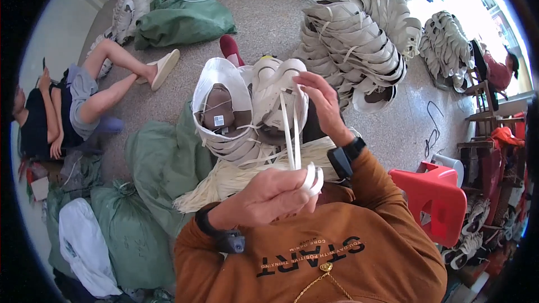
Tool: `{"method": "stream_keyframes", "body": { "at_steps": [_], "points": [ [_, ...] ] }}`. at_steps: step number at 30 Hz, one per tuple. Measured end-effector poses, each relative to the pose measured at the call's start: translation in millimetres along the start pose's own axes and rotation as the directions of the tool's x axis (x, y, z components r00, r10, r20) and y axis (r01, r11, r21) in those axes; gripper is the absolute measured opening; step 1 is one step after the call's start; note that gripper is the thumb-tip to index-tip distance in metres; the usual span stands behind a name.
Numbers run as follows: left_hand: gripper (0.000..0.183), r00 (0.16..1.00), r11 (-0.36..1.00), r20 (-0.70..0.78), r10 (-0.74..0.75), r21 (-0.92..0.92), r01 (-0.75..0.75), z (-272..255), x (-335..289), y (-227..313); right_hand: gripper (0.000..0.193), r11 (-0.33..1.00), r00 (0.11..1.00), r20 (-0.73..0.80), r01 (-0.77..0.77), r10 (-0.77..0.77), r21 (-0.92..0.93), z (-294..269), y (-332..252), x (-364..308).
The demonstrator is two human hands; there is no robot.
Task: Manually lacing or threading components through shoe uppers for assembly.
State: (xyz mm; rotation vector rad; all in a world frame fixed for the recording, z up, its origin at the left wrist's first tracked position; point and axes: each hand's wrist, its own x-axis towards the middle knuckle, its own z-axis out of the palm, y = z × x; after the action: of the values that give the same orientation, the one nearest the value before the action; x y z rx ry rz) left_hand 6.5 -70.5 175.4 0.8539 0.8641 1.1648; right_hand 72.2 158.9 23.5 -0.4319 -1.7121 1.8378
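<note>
My left hand (275, 195) is closed in front of my chest, with a flat cream shoelace (290, 134) pulled taut and looped around its fingers. Two strands of the lace run up to a white and grey shoe upper (274, 81) lying in front of me. At that upper's right side, my right hand (321, 104) grips the edge near the far end; its thumb is partly hidden. Left of it sits a stack of white shoe uppers (203, 92), the top one showing a brown-grey inside. Below both, a bundle of loose cream laces (216, 186) spreads across my lap.
Green sacks (132, 230) stand at left, a white bag (87, 247) against them. Another person (67, 104) sits far left. Large piles of shoe uppers (351, 45) lie ahead on the right. A red plastic stool (432, 202) is close on my right, beside cluttered racks (494, 179).
</note>
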Motion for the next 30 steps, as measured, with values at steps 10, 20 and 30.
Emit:
{"method": "stream_keyframes", "body": {
  "at_steps": [10, 20, 30],
  "points": [
    [0.024, 0.839, 0.550, 0.127, 0.530, 0.701, -0.454, 1, 0, 10, 0.017, 0.973, 0.975, -0.021, -0.221, 0.220, -0.072, -28, 13, -84],
    [0.012, 0.793, 0.591, -0.150, 0.591, 0.750, -0.299, -2, -13, 23, 0.015, 0.830, 0.984, 0.173, 0.069, 0.033, -0.554, -24, 6, -78],
    [0.007, 0.805, 0.525, 0.008, 0.593, 0.754, -0.394, -7, -8, 14, 0.023, 0.852, 0.891, 0.125, -0.453, 0.436, 0.260, 9, -24, -47]
  ]
}}
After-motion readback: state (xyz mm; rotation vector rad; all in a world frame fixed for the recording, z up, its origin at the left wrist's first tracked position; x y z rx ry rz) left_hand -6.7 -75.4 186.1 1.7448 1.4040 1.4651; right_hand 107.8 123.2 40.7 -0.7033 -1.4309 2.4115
